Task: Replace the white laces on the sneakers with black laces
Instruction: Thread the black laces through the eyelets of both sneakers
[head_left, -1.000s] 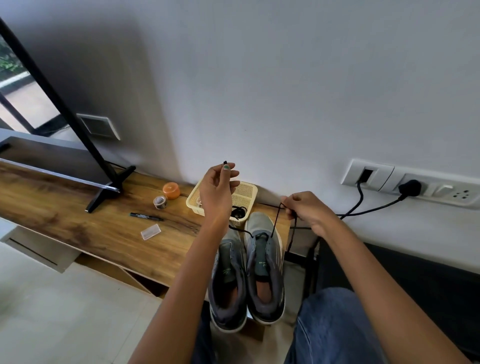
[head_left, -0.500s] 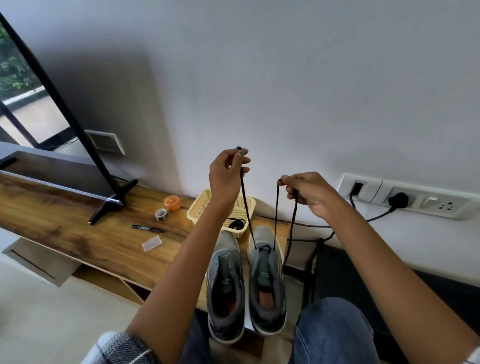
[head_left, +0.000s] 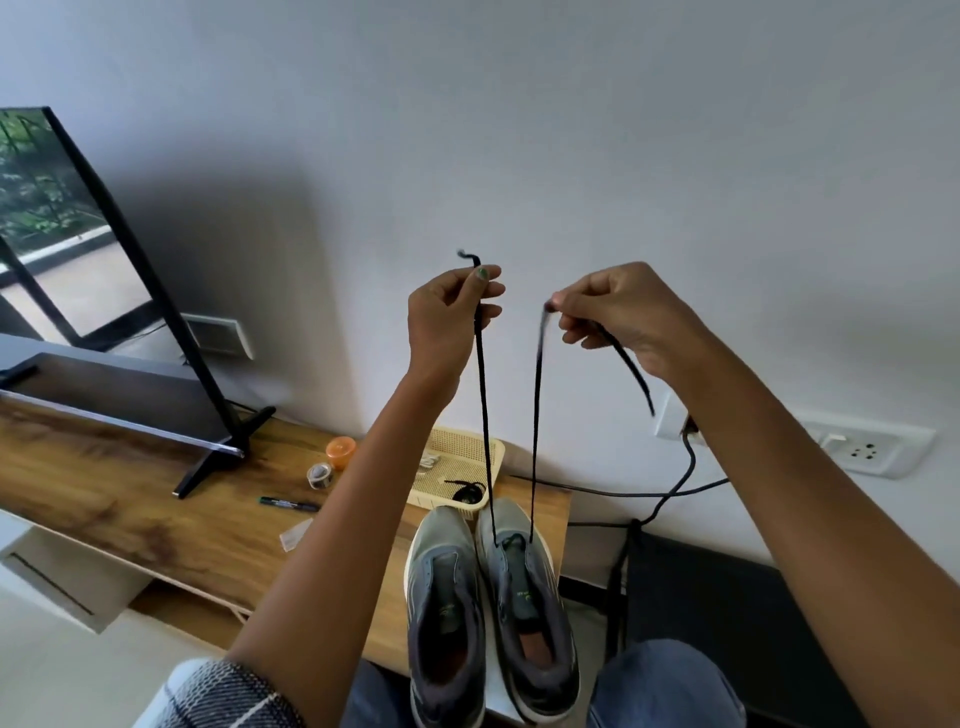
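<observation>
1. Head view: the left hand (head_left: 449, 312) pinches 1 end of the black lace (head_left: 484, 415) and the right hand (head_left: 618, 312) pinches the other, both raised well above the wooden table (head_left: 130, 519). The 2 strands run down taut to the lowest eyelets of the right sneaker (head_left: 530, 613), which stands beside the unlaced left sneaker (head_left: 447, 618) at the table's near right edge.
2. Risk, as I judge it: uneven pulling could leave 1 end short, or a hard tug could lift the shoe off that edge.
3. Surface and room: a yellow basket (head_left: 467, 447) with a second coiled lace sits behind the shoes by the wall; a marker (head_left: 288, 503), orange cap (head_left: 341, 448) and TV stand (head_left: 218, 452) lie leftward; wall sockets (head_left: 862, 452) to the right.
</observation>
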